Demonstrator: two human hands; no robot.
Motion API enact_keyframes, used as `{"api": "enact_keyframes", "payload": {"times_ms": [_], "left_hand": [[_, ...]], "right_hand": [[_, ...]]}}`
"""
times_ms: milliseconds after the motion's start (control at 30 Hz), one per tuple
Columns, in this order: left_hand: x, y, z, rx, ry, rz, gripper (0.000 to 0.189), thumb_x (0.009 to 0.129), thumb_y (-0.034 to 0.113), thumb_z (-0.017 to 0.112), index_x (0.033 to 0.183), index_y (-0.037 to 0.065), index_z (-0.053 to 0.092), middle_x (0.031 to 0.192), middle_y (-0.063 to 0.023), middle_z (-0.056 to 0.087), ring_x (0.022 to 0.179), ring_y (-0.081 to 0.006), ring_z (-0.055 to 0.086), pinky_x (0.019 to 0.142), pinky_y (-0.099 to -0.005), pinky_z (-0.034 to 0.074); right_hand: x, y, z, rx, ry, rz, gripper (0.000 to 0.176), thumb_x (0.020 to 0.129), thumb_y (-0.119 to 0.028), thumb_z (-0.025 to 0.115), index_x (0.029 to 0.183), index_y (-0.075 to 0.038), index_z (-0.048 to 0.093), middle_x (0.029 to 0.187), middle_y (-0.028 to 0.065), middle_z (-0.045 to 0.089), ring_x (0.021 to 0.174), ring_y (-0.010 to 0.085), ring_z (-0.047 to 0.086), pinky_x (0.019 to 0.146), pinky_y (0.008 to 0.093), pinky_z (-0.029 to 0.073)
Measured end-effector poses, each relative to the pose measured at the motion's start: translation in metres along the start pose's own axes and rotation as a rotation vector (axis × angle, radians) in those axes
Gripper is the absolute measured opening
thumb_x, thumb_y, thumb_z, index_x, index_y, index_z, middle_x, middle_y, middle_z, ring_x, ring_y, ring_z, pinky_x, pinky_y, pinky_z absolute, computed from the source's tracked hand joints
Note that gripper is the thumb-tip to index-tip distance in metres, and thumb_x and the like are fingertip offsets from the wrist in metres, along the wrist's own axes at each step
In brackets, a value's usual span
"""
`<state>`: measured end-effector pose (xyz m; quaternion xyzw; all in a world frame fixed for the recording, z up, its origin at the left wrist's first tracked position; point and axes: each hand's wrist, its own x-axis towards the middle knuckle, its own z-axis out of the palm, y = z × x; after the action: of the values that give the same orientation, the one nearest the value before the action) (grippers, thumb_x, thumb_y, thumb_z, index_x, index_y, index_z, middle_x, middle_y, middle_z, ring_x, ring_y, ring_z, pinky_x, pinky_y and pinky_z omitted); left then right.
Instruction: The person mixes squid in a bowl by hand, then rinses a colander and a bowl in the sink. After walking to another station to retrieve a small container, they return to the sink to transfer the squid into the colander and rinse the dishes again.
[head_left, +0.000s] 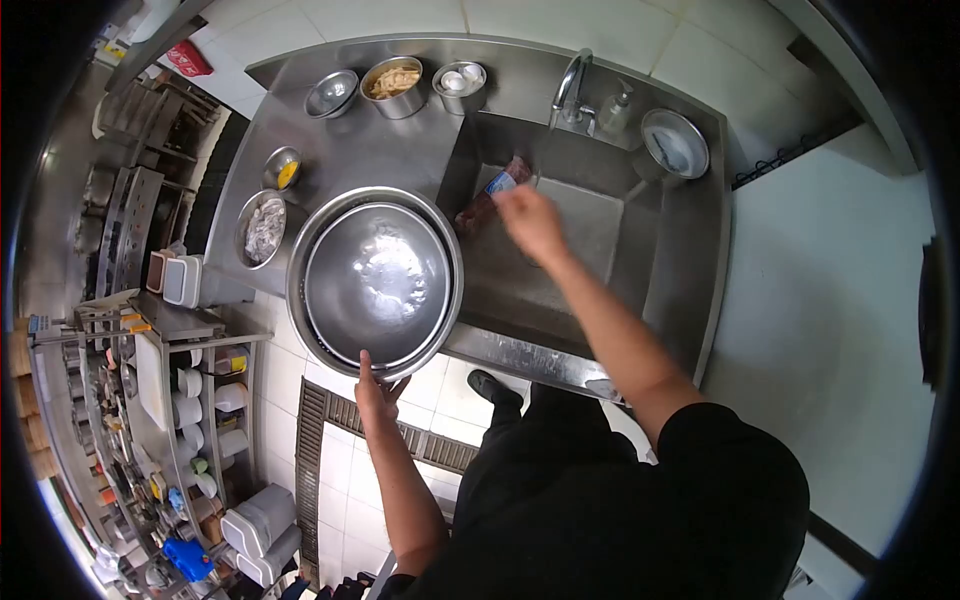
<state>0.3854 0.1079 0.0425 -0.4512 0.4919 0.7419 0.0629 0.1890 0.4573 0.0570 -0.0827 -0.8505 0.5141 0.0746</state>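
My left hand grips the near rim of two nested steel mixing bowls, thumb over the edge and fingers underneath. The inner bowl is bare and shiny, and the pair overlaps the counter's front edge and the sink's left side in this view. Over the sink, my right hand is closed, its fingers curled; I cannot tell what they hold. Just beyond those fingers lies a dark red plastic-wrapped package with a blue label, against the left of the basin and partly hidden by the hand.
Behind the sink stand a faucet, a soap pump bottle and a round steel bowl. Along the counter are a pot of yellowish pieces, a pot with eggs and a bowl of greyish food. Shelving stands left.
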Motion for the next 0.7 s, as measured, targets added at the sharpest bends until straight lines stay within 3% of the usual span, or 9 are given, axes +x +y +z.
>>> {"api": "enact_keyframes", "payload": {"times_ms": [33, 100, 133, 200, 300, 467, 567, 633, 700], "left_hand": [[0.0, -0.001, 0.002, -0.016, -0.013, -0.004, 0.072, 0.094, 0.046, 0.067, 0.141, -0.002, 0.042, 0.134, -0.0183, 0.057, 0.118, -0.0332, 0.061, 0.091, -0.0542, 0.058], [0.006, -0.003, 0.003, -0.061, -0.033, 0.007, 0.058, 0.097, 0.032, 0.062, 0.137, -0.007, 0.044, 0.132, -0.0217, 0.057, 0.117, -0.035, 0.062, 0.094, -0.0552, 0.057], [0.008, -0.004, 0.003, -0.086, -0.039, 0.016, 0.052, 0.099, 0.025, 0.06, 0.134, -0.01, 0.045, 0.13, -0.0235, 0.057, 0.116, -0.0359, 0.062, 0.096, -0.0558, 0.056], [0.01, -0.002, 0.001, -0.077, -0.041, 0.001, 0.047, 0.099, 0.019, 0.058, 0.133, -0.01, 0.045, 0.129, -0.0228, 0.058, 0.116, -0.0358, 0.063, 0.096, -0.0539, 0.056], [0.012, -0.003, 0.002, -0.141, -0.046, -0.005, 0.039, 0.098, 0.014, 0.057, 0.129, -0.009, 0.05, 0.123, -0.0206, 0.063, 0.11, -0.0327, 0.066, 0.091, -0.046, 0.057], [0.003, -0.018, 0.005, -0.065, 0.127, 0.023, 0.031, 0.096, 0.014, 0.062, 0.117, -0.008, 0.056, 0.107, -0.0158, 0.068, 0.094, -0.0276, 0.07, 0.084, -0.0408, 0.059], [-0.014, -0.038, 0.007, -0.081, 0.09, 0.022, 0.031, 0.097, 0.015, 0.061, 0.119, -0.008, 0.057, 0.106, -0.0169, 0.069, 0.094, -0.0279, 0.07, 0.088, -0.0427, 0.057], [-0.027, -0.047, 0.014, -0.125, 0.082, 0.084, 0.027, 0.095, 0.012, 0.063, 0.105, -0.013, 0.06, 0.093, -0.0198, 0.069, 0.079, -0.0307, 0.072, 0.072, -0.0438, 0.063], [-0.036, -0.053, 0.021, -0.095, 0.084, 0.068, 0.026, 0.095, 0.009, 0.063, 0.102, -0.015, 0.06, 0.091, -0.0213, 0.069, 0.077, -0.0311, 0.072, 0.07, -0.0444, 0.064]], "right_hand": [[0.025, 0.041, -0.015, -0.003, 0.075, 0.178, 0.022, 0.093, -0.032, 0.065, 0.098, -0.011, 0.07, 0.088, 0.0127, 0.072, 0.086, 0.03, 0.07, 0.075, 0.0427, 0.054], [0.094, 0.149, -0.038, -0.11, 0.239, 0.206, 0.026, 0.091, -0.029, 0.067, 0.103, -0.007, 0.069, 0.096, 0.017, 0.072, 0.091, 0.0315, 0.07, 0.077, 0.0422, 0.054], [0.138, 0.211, -0.042, -0.089, 0.253, 0.291, 0.034, 0.092, -0.027, 0.067, 0.119, -0.008, 0.062, 0.094, 0.0131, 0.07, 0.084, 0.0271, 0.068, 0.075, 0.0416, 0.055], [0.157, 0.173, -0.073, 0.364, 0.184, 0.539, 0.049, 0.092, -0.026, 0.067, 0.134, -0.01, 0.048, 0.097, 0.0098, 0.065, 0.082, 0.0214, 0.064, 0.071, 0.0408, 0.055], [0.191, 0.189, -0.073, 0.545, 0.183, 0.576, 0.066, 0.091, -0.023, 0.069, 0.146, -0.008, 0.036, 0.108, 0.0086, 0.058, 0.08, 0.0171, 0.059, 0.066, 0.0369, 0.056], [0.239, 0.239, -0.074, 1.035, 0.12, 0.688, 0.017, 0.09, -0.021, 0.068, 0.097, -0.01, 0.058, 0.084, 0.0031, 0.055, 0.071, 0.0149, 0.055, 0.067, 0.0328, 0.055], [0.211, 0.213, -0.085, 1.098, 0.113, 0.698, 0.018, 0.09, -0.025, 0.069, 0.083, -0.012, 0.059, 0.074, 0.0008, 0.057, 0.073, 0.0148, 0.058, 0.069, 0.0318, 0.056], [0.157, 0.184, -0.085, 0.985, -0.15, 0.586, 0.025, 0.089, -0.033, 0.071, 0.096, -0.011, 0.062, 0.087, 0.0043, 0.064, 0.079, 0.0175, 0.063, 0.072, 0.0367, 0.057], [0.068, 0.101, -0.084, 0.897, -0.369, 0.593, 0.054, 0.088, -0.046, 0.072, 0.126, -0.011, 0.058, 0.114, 0.0111, 0.064, 0.095, 0.0238, 0.066, 0.079, 0.0441, 0.057]]}}
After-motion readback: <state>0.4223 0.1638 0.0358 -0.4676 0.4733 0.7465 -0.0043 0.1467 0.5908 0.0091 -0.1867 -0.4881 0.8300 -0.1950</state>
